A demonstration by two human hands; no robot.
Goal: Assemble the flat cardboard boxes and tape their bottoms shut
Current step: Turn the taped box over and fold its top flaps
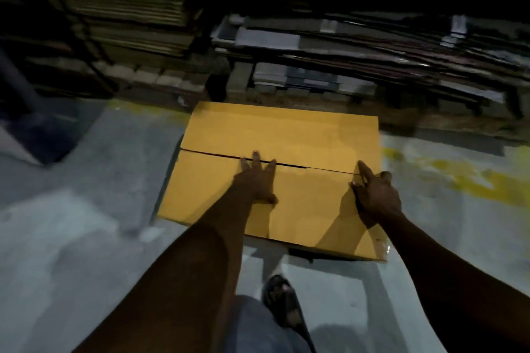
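A foot in a sandal [282, 304] is standing on the grey floor [86, 209] at 6 o'clock. The box [281, 135] is sitting in the middle, flaps folded shut. The left hand [258, 180] is pressing flat on it, fingers spread. At its 3 o'clock, the right hand [375, 195] is touching the seam with straight fingers.

A warehouse or packing store is shown. Flattened cardboard sheets [120, 8] are stacked high on racks, above a painted concrete floor [71, 223].
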